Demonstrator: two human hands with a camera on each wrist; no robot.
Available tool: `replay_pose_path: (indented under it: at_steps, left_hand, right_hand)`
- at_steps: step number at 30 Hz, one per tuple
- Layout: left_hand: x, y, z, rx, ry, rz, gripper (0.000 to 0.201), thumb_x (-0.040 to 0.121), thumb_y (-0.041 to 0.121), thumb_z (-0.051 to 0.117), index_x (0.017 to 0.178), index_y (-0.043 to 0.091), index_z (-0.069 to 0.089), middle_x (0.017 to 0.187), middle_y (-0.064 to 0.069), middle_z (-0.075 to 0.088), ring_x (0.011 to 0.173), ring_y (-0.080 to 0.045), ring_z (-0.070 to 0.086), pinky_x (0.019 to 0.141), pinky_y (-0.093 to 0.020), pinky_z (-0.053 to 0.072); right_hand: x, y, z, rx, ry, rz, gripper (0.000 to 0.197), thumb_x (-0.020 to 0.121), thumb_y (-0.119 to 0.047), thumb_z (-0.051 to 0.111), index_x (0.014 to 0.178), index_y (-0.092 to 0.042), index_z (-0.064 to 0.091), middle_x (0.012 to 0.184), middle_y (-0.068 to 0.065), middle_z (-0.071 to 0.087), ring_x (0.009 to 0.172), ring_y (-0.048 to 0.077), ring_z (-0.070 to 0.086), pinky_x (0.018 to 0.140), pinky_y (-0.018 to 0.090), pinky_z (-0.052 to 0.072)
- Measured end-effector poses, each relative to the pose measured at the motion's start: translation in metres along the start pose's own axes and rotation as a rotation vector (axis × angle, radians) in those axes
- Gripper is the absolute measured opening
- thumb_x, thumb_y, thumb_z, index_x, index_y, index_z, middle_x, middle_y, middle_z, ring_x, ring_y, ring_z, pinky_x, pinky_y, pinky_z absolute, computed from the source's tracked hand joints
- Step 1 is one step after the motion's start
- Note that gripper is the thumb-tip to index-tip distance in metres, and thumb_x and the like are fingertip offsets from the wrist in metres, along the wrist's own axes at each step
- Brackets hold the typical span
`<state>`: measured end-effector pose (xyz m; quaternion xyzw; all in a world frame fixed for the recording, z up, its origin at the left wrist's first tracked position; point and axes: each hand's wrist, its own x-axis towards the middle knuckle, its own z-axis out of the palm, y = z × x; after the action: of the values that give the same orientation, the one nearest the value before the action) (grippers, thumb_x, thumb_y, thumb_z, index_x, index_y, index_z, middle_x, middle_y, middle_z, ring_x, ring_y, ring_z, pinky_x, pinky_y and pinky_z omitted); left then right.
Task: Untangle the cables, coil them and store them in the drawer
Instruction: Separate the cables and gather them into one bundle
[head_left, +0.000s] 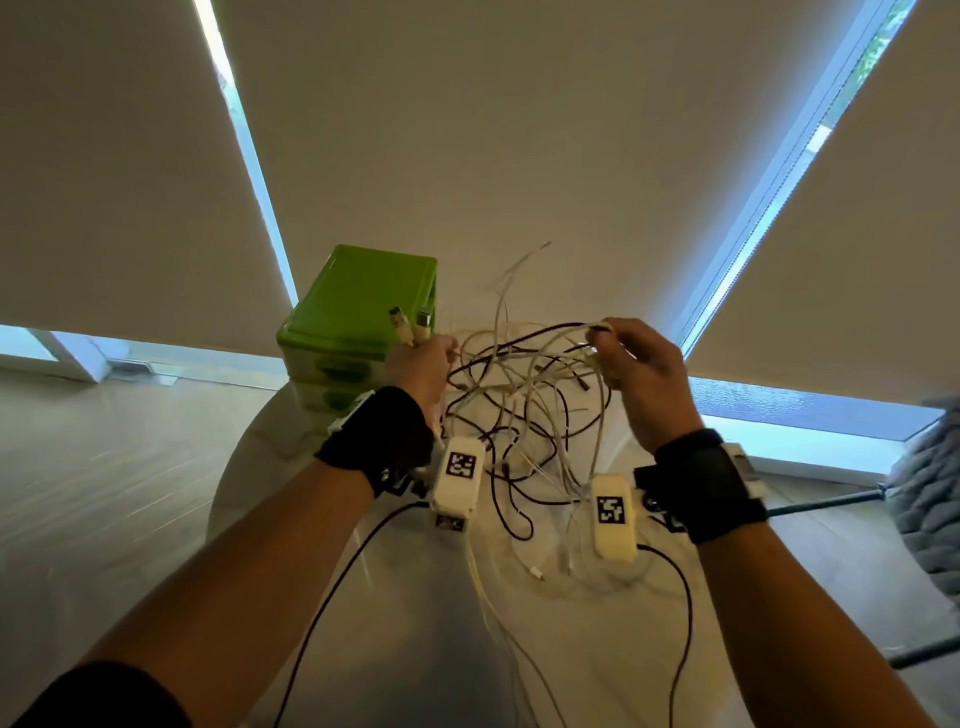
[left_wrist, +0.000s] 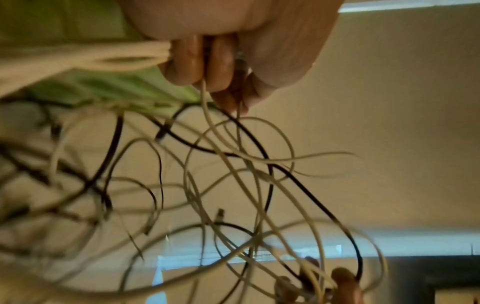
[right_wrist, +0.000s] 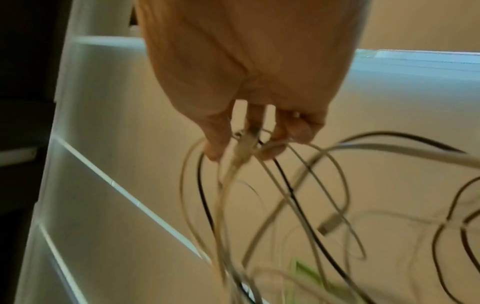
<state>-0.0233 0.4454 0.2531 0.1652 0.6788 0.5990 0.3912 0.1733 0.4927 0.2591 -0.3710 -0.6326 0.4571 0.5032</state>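
A tangle of white and black cables (head_left: 524, 384) hangs in the air between my two raised hands, over a white round table (head_left: 395, 597). My left hand (head_left: 421, 364) grips several cable ends, with two USB plugs (head_left: 410, 322) sticking up out of the fist; its curled fingers (left_wrist: 205, 63) close round thin cables. My right hand (head_left: 623, 358) pinches a bundle of white and black strands (right_wrist: 246, 144) between thumb and fingertips. The green drawer unit (head_left: 358, 322) stands just behind my left hand, its drawers shut.
More white cable (head_left: 540, 566) lies loose on the table under the tangle. Black leads from the wrist cameras trail down over the table. A grey knitted chair (head_left: 930, 483) stands at the right. Beige blinds cover the windows behind.
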Motion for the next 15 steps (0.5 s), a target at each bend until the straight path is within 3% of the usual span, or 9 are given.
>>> replay_pose_path:
  at_steps: [1, 3, 5, 6, 8, 11, 15]
  left_hand:
    - [0.002, -0.001, -0.003, 0.024, 0.015, 0.025, 0.018, 0.084, 0.02, 0.064, 0.067, 0.015, 0.059, 0.061, 0.001, 0.051, 0.052, -0.012, 0.04, 0.048, -0.024, 0.03]
    - [0.0, -0.003, -0.006, 0.038, -0.001, 0.088, 0.012, 0.085, 0.02, 0.066, 0.074, 0.014, 0.066, 0.069, 0.0, 0.059, 0.058, -0.011, 0.047, 0.053, -0.025, 0.035]
    - [-0.002, -0.006, -0.004, 0.052, -0.062, 0.151, 0.009, 0.088, 0.019, 0.065, 0.087, 0.012, 0.071, 0.077, 0.002, 0.064, 0.06, -0.004, 0.05, 0.054, -0.021, 0.037]
    - [-0.004, -0.007, -0.002, 0.066, -0.09, 0.181, 0.008, 0.089, 0.018, 0.065, 0.09, 0.012, 0.071, 0.076, 0.005, 0.064, 0.061, 0.001, 0.051, 0.055, -0.017, 0.037]
    - [-0.005, -0.01, 0.002, 0.073, -0.125, 0.204, 0.008, 0.09, 0.016, 0.063, 0.092, 0.012, 0.07, 0.075, 0.009, 0.062, 0.067, 0.004, 0.053, 0.058, -0.012, 0.038]
    - [-0.005, -0.01, 0.004, 0.073, -0.15, 0.198, 0.01, 0.091, 0.016, 0.063, 0.094, 0.011, 0.072, 0.08, 0.009, 0.065, 0.073, 0.004, 0.056, 0.061, -0.011, 0.037]
    - [-0.003, -0.008, 0.004, 0.109, -0.166, 0.211, 0.008, 0.089, 0.017, 0.066, 0.089, 0.012, 0.072, 0.083, 0.001, 0.069, 0.076, -0.002, 0.06, 0.063, -0.014, 0.039]
  right_hand:
    - [0.003, 0.0, -0.007, -0.091, -0.055, 0.036, 0.013, 0.093, -0.003, 0.057, 0.085, -0.009, 0.065, 0.072, -0.003, 0.061, 0.062, -0.001, 0.055, 0.062, 0.012, 0.044]
    - [0.011, 0.01, -0.021, -0.486, -0.257, 0.103, 0.013, 0.092, -0.011, 0.06, 0.082, -0.015, 0.069, 0.078, -0.001, 0.064, 0.073, 0.005, 0.056, 0.075, 0.022, 0.046]
    - [0.014, 0.023, -0.024, -0.882, -0.406, 0.195, 0.016, 0.09, -0.014, 0.059, 0.097, -0.021, 0.072, 0.103, 0.001, 0.066, 0.095, 0.014, 0.059, 0.093, 0.033, 0.046]
    - [0.014, 0.025, -0.02, -0.953, -0.419, 0.218, 0.028, 0.088, -0.012, 0.055, 0.107, -0.024, 0.07, 0.116, 0.0, 0.063, 0.107, 0.017, 0.057, 0.1, 0.036, 0.044]
    - [0.011, 0.016, -0.005, -0.828, -0.338, 0.173, 0.039, 0.086, -0.005, 0.048, 0.117, -0.023, 0.066, 0.126, 0.0, 0.059, 0.115, 0.018, 0.054, 0.103, 0.034, 0.042]
    - [0.007, -0.001, 0.026, -0.62, -0.334, 0.035, 0.032, 0.092, -0.01, 0.053, 0.12, -0.017, 0.065, 0.123, 0.002, 0.063, 0.113, 0.017, 0.057, 0.101, 0.031, 0.043]
    - [0.006, -0.002, 0.053, -0.972, -0.543, -0.128, 0.022, 0.093, -0.024, 0.058, 0.111, -0.02, 0.069, 0.11, 0.0, 0.068, 0.097, 0.017, 0.062, 0.091, 0.036, 0.051]
